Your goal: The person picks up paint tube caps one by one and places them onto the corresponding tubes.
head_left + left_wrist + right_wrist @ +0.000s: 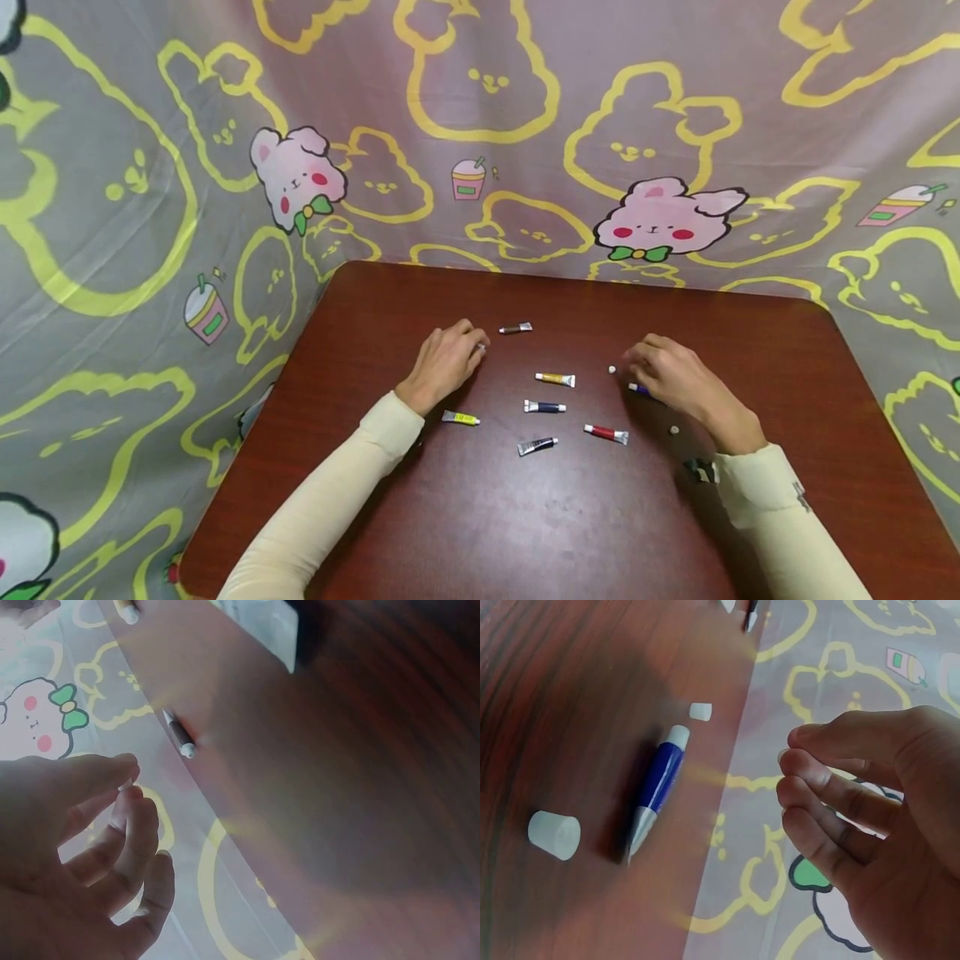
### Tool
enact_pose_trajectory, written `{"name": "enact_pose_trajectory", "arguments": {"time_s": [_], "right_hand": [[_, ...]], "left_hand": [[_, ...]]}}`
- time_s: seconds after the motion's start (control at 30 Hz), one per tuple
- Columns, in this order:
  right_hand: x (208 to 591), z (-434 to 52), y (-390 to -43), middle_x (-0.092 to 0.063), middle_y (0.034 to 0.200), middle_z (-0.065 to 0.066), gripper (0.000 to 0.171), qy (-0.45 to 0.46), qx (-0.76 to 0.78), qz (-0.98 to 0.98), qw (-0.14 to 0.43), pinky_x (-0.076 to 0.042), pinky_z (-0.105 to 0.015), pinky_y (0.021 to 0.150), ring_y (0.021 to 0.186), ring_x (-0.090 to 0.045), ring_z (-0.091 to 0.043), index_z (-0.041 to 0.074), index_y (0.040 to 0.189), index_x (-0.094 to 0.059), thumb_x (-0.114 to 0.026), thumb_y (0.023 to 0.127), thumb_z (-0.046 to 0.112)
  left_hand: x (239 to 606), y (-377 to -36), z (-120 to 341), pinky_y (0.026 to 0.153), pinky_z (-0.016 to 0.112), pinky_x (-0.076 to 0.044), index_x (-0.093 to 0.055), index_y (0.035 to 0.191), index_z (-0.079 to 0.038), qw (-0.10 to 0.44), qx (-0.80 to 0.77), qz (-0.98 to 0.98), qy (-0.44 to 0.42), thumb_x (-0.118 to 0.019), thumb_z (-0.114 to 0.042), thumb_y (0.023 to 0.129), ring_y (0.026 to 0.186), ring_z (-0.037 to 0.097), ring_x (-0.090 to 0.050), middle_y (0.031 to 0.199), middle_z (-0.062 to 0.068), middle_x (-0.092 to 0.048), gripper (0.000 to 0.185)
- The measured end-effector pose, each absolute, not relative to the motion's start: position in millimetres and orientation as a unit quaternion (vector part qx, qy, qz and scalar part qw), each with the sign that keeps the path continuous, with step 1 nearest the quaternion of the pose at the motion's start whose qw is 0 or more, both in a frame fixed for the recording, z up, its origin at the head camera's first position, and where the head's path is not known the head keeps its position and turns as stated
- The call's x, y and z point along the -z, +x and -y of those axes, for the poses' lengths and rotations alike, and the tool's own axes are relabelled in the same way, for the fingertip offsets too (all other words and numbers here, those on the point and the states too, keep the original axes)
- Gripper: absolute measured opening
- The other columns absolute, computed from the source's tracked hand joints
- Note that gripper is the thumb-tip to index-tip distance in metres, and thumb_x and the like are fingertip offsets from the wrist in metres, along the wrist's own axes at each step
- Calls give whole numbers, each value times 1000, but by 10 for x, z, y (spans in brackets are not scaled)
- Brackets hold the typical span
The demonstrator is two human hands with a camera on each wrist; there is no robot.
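My left hand (447,364) is at the left of the table. Its thumb and forefinger pinch a small white cap (125,783), mostly hidden by the fingertips. A brown paint tube (516,328) lies just beyond that hand. Over the right side hovers my right hand (678,377), its fingers loosely bent and nothing visible between them. Beneath it lies a blue paint tube (661,780), partly covered in the head view. Two loose white caps lie near this tube: a small-looking cap (700,712) by its capped end and a nearer cap (553,835).
Between the hands lie an ochre tube (556,379), a dark blue tube (545,407), a black tube (537,446) and a red tube (606,433). A yellow tube (461,418) is beside the left forearm. Patterned cloth (517,167) hangs behind the brown table (487,533).
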State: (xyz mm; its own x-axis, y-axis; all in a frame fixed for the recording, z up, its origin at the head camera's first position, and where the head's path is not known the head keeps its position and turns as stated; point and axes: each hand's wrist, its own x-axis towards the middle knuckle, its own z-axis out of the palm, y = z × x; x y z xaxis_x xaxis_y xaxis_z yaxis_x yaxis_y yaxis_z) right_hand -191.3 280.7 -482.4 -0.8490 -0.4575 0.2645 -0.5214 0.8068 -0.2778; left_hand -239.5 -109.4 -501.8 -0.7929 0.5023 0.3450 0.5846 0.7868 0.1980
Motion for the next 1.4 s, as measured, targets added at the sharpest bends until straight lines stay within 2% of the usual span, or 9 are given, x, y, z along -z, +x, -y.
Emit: {"name": "enact_pose_trajectory", "arguments": {"time_s": [0.23, 0.47, 0.7, 0.9, 1.13, 1.27, 1.4], "right_hand": [[4752, -2797, -1793, -73, 100, -11, 20, 268, -169, 941, 118, -62, -50, 77, 88, -73, -27, -2, 107, -78, -82, 87, -4], [4706, -2772, -1694, -72, 97, -8, 22, 284, -167, 933, 147, -60, -48, 73, 86, -70, -24, 0, 105, -78, -85, 84, -3], [4671, -2666, -1538, -72, 97, -6, 24, 299, -170, 927, 149, -61, -44, 73, 85, -68, -21, 3, 103, -79, -87, 82, -5], [4770, -2508, -1410, -70, 97, -5, 22, 319, -165, 923, 134, -60, -40, 71, 85, -67, -19, 4, 104, -79, -88, 84, -1], [4951, -2285, -1331, -66, 90, -2, 23, 366, -170, 897, 180, -57, -36, 67, 79, -63, -16, 6, 96, -76, -93, 80, 5], [5056, -2114, -1277, -67, 91, -2, 23, 397, -180, 881, 184, -57, -35, 69, 80, -64, -15, 7, 96, -75, -92, 81, 7], [5134, -1971, -1223, -71, 99, -3, 25, 416, -177, 876, 169, -60, -38, 77, 88, -68, -18, 5, 102, -77, -91, 82, 8]], "left_hand": [[4969, -2357, 1070, 73, 43, -53, -79, 108, -15, 151, 151, 931, -295, -78, -15, 101, 88, 25, -75, 102, 3, -75, 7], [4940, -2336, 1068, 75, 44, -57, -78, 108, -13, 162, 159, 924, -308, -78, -8, 99, 87, 27, -76, 100, 4, -78, 10], [4881, -2314, 1068, 77, 44, -58, -77, 110, -13, 155, 164, 923, -311, -78, -7, 99, 88, 27, -76, 101, 4, -78, 13], [4838, -2272, 1059, 73, 43, -56, -77, 108, -13, 164, 167, 918, -320, -78, -5, 97, 85, 25, -75, 98, 3, -78, 14], [4768, -2215, 1048, 72, 42, -54, -77, 107, -13, 168, 171, 915, -324, -78, -4, 96, 87, 24, -75, 98, 2, -79, 15], [4739, -2189, 1041, 72, 42, -54, -77, 107, -14, 170, 172, 914, -326, -78, -3, 96, 86, 24, -75, 98, 2, -79, 15], [4720, -2167, 1034, 70, 41, -53, -78, 108, -14, 170, 172, 913, -330, -77, -3, 96, 86, 23, -75, 98, 1, -79, 16]]}}
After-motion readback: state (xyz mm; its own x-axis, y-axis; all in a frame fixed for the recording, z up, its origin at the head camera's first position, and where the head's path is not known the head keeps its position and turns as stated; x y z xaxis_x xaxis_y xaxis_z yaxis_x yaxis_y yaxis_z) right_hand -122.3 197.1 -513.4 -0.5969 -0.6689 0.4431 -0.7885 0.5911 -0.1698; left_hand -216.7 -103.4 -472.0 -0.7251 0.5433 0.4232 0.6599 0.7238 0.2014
